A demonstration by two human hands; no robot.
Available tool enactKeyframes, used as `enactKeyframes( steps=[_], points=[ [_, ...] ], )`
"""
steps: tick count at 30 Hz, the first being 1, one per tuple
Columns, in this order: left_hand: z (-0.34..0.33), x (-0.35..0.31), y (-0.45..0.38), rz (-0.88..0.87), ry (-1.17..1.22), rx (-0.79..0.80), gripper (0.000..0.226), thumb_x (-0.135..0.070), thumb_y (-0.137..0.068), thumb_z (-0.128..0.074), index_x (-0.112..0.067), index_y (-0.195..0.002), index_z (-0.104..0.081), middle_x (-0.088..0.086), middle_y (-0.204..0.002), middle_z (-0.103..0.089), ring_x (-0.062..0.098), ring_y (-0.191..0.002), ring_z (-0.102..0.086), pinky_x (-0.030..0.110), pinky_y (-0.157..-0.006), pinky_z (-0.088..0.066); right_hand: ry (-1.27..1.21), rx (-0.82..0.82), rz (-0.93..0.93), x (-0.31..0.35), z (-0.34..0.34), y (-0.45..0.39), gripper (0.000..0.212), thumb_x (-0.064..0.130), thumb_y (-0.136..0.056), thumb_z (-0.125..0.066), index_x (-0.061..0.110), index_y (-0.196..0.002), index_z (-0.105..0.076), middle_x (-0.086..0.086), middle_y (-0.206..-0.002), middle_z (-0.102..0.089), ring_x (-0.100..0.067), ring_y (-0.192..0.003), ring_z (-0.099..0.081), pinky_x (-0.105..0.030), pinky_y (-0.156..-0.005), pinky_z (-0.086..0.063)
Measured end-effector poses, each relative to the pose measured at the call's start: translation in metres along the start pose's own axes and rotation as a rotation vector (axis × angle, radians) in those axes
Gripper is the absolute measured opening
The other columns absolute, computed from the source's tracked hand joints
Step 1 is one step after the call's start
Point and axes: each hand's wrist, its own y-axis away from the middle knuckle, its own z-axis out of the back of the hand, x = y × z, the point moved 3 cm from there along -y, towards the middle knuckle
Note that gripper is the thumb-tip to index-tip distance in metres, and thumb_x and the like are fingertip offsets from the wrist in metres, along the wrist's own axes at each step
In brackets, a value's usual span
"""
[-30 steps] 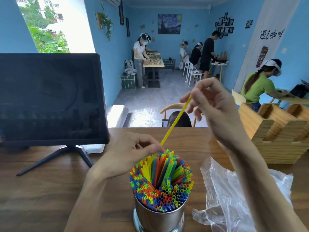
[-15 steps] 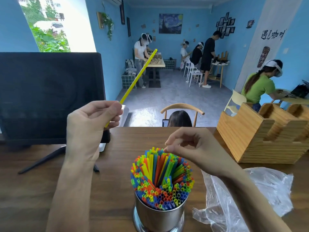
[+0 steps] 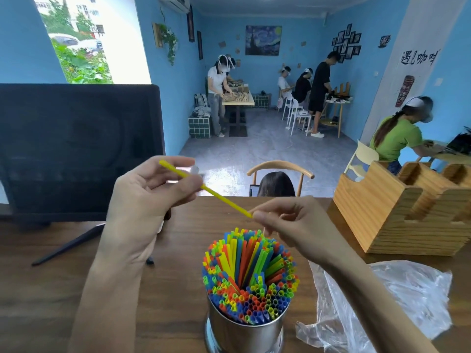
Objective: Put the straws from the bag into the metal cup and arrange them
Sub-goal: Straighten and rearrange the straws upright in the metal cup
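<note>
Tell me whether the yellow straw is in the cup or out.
Out. The yellow straw is held above the metal cup, left hand pinching one end, right hand the other.

Blue-walled café room: wooden tables (image 3: 178, 250), chairs (image 3: 280, 166), framed pictures (image 3: 346, 43), coffee banner (image 3: 407, 80).

You've got 2 hands up: left hand (image 3: 142, 200), right hand (image 3: 288, 225). 1 yellow straw (image 3: 221, 198) spans between your fingers. Below them: 1 metal cup (image 3: 244, 332), straws in it (image 3: 249, 271) too many to count. 1 plastic bag (image 3: 397, 301), 1 monitor (image 3: 76, 149), 1 wooden organizer (image 3: 397, 212).
</note>
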Motion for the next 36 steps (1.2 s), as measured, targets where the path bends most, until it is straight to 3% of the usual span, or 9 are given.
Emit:
enactKeyframes(
  steps=[3, 6, 9, 12, 16, 20, 24, 31, 36],
  points=[
    [-0.013, -0.004, 0.004, -0.100, 0.053, -0.062, 0.042, -0.019, -0.072, -0.076, -0.022, -0.112, -0.065, 0.000, -0.083, -0.077, 0.021, -0.078, -0.077, 0.024, -0.066, -0.061, 0.028, 0.250, 0.030, 0.002, -0.010, 0.002, 0.019, 0.039, -0.088, -0.074, 0.022, -0.095, -0.081, -0.001, -0.065, -0.069, -0.013, -0.062, -0.063, -0.036, -0.065, -0.052],
    [-0.019, -0.004, 0.009, -0.189, -0.029, -0.027, 0.046, -0.015, -0.078, -0.073, -0.026, -0.121, -0.058, 0.000, -0.090, -0.077, 0.023, -0.076, -0.077, 0.023, -0.059, -0.058, 0.119, 0.235, 0.031, -0.005, -0.007, -0.002, 0.014, 0.038, -0.091, -0.073, 0.027, -0.095, -0.080, 0.004, -0.069, -0.068, -0.007, -0.065, -0.060, -0.029, -0.065, -0.051],
    [-0.019, 0.006, 0.010, -0.166, -0.124, 0.080, 0.047, -0.014, -0.077, -0.074, -0.034, -0.117, -0.059, 0.004, -0.091, -0.077, 0.026, -0.071, -0.077, 0.023, -0.054, -0.057, 0.321, 0.116, -0.011, -0.016, 0.000, -0.007, 0.007, 0.042, -0.090, -0.072, 0.038, -0.089, -0.077, 0.011, -0.078, -0.067, -0.001, -0.068, -0.056, -0.018, -0.061, -0.045],
    [-0.021, 0.023, 0.010, -0.026, -0.307, 0.288, 0.038, -0.016, -0.078, -0.081, -0.035, -0.108, -0.067, 0.003, -0.088, -0.077, 0.027, -0.073, -0.076, 0.028, -0.059, -0.058, 0.415, 0.226, -0.048, -0.021, 0.002, -0.009, 0.009, 0.041, -0.096, -0.066, 0.041, -0.092, -0.074, 0.013, -0.088, -0.067, -0.003, -0.079, -0.059, -0.019, -0.067, -0.048],
    [-0.018, 0.043, 0.013, 0.007, -0.671, 0.503, 0.008, -0.034, -0.080, -0.083, -0.035, -0.084, -0.076, -0.015, -0.084, -0.075, 0.005, -0.087, -0.069, 0.032, -0.081, -0.057, 0.410, 0.296, -0.019, -0.020, 0.004, -0.012, 0.012, 0.039, -0.099, -0.062, 0.039, -0.099, -0.073, 0.014, -0.098, -0.063, -0.007, -0.089, -0.059, -0.017, -0.074, -0.047],
    [-0.013, 0.052, 0.008, 0.042, -0.852, 0.625, 0.009, -0.048, -0.078, -0.082, -0.041, -0.082, -0.077, -0.025, -0.096, -0.069, 0.003, -0.099, -0.062, 0.034, -0.089, -0.054, 0.410, 0.391, -0.015, -0.019, 0.005, -0.014, 0.010, 0.036, -0.099, -0.064, 0.038, -0.106, -0.071, 0.016, -0.099, -0.059, -0.004, -0.088, -0.056, -0.015, -0.074, -0.045],
    [-0.015, 0.060, 0.008, 0.027, -0.885, 0.682, 0.008, -0.041, -0.082, -0.080, -0.040, -0.087, -0.074, -0.024, -0.101, -0.064, 0.001, -0.101, -0.059, 0.029, -0.088, -0.054, 0.410, 0.553, -0.062, -0.017, 0.003, -0.021, 0.014, 0.022, -0.100, -0.060, 0.029, -0.111, -0.062, 0.009, -0.100, -0.056, 0.000, -0.083, -0.051, -0.017, -0.075, -0.045],
    [-0.018, 0.064, 0.009, -0.012, -0.872, 0.661, 0.017, -0.034, -0.084, -0.079, -0.039, -0.090, -0.064, -0.022, -0.094, -0.065, -0.003, -0.096, -0.058, 0.015, -0.079, -0.048, 0.414, 0.660, -0.060, -0.012, -0.004, -0.032, 0.014, 0.023, -0.094, -0.056, 0.029, -0.105, -0.061, -0.012, -0.097, -0.059, -0.026, -0.084, -0.055, -0.045, -0.077, -0.050],
    [-0.022, 0.066, 0.010, -0.008, -0.884, 0.644, 0.014, -0.041, -0.085, -0.076, -0.039, -0.092, -0.064, -0.022, -0.095, -0.063, -0.002, -0.096, -0.057, 0.021, -0.079, -0.052, 0.416, 0.601, -0.012, -0.016, -0.003, -0.036, 0.007, 0.024, -0.099, -0.061, 0.027, -0.100, -0.067, -0.010, -0.086, -0.058, -0.011, -0.071, -0.049, -0.036, -0.068, -0.044]
  ],
)
